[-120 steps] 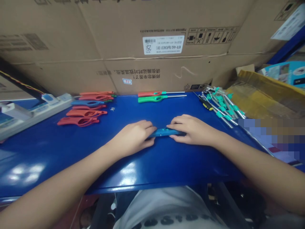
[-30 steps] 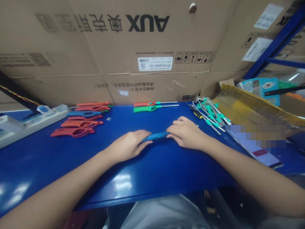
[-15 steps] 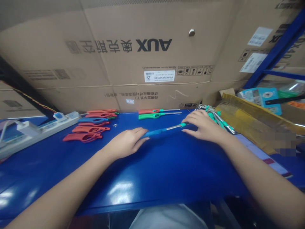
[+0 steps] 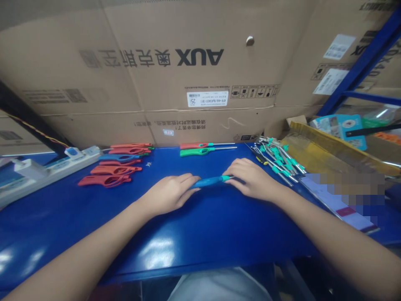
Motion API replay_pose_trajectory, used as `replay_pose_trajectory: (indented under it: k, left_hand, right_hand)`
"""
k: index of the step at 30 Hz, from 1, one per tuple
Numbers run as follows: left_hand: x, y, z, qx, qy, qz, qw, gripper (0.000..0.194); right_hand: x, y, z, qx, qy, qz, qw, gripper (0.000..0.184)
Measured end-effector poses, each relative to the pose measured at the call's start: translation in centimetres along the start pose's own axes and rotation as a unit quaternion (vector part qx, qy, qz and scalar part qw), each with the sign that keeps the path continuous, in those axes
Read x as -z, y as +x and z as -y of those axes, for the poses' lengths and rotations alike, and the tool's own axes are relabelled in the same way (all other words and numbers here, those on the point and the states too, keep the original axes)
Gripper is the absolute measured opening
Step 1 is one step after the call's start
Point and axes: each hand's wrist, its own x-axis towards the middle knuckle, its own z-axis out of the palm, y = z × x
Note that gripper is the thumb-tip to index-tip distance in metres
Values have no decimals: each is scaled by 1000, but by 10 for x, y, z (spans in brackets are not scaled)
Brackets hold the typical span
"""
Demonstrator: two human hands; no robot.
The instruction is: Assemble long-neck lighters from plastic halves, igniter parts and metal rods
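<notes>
Above the middle of the table, my left hand (image 4: 171,193) is closed around the handle of a blue long-reach lighter (image 4: 208,182). My right hand (image 4: 250,177) pinches the other end, at the metal tube by a green collar (image 4: 225,178). The collar sits against the front of the blue body, and the fingers hide most of the tube. Behind the hands lie a red lighter (image 4: 191,146) and a green lighter (image 4: 196,151), both with metal tubes. Several metal tubes with green collars (image 4: 282,161) are piled beyond my right hand.
Several red lighter bodies (image 4: 105,180) and a blue one (image 4: 120,157) lie at left, beside a white power strip (image 4: 59,171). A yellow-black screwdriver (image 4: 260,157) touches the tube pile. A phone (image 4: 335,200) and taped carton (image 4: 326,152) are at right; cardboard (image 4: 131,92) stands behind.
The green collar has moved left along the metal tube and now meets the blue body. My right hand has come closer to my left, which still holds the lighter.
</notes>
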Motion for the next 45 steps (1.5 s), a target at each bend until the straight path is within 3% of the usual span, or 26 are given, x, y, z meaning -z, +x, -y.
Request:
replay_pose_trajectory:
  k: [2,4,5,8,9,11,13,15,18,19,21,24,29,39,42,45]
  left_hand:
    - [1,2,-4,27,-94,-10,995,34]
    - [3,5,-9,95,-256,17,962,36]
    - [3,7,-12,139,-351,47,925,39]
    - [2,11,-18,240,-571,132,774,44]
    - [1,11,-18,253,-608,141,739,44]
    - [0,12,-18,261,-633,141,715,44]
    - [-1,12,-17,261,-615,131,733,44]
    - [-2,11,-16,246,-545,99,796,42]
    - [-2,9,-14,170,-354,2,920,38]
    - [-2,7,-14,135,-292,-23,947,34]
    - [-2,5,-14,74,-208,-47,974,29]
    - [-3,3,-13,29,-156,-49,986,28]
    - [-5,3,-14,19,-152,-37,988,28]
    - [-12,-2,-16,-15,-82,-49,995,24]
    - [-16,-2,-14,-21,-51,-33,998,27]
    - [-18,1,-14,-17,-15,-4,1000,30]
  right_hand:
    - [1,0,0,1,-17,-28,999,9]
    - [1,0,0,16,-41,-56,997,5]
    - [1,0,0,26,-49,-67,996,6]
    - [-1,0,2,54,-53,-77,994,8]
    - [-1,0,2,58,-52,-75,994,8]
    - [-1,0,2,57,-51,-66,995,8]
    - [0,0,2,43,-52,-45,997,6]
    - [1,0,1,29,-53,-19,998,11]
    - [3,0,-1,22,-49,2,999,26]
    - [4,0,-1,23,-50,3,998,26]
    - [3,0,-2,30,-59,1,998,24]
    - [0,0,-1,55,-72,-6,996,23]
    - [-10,-2,3,91,-79,-21,992,25]
    - [-9,-3,12,33,-17,8,999,23]
    - [-11,-3,11,38,-39,14,998,22]
    - [-12,-2,11,24,-56,58,996,20]
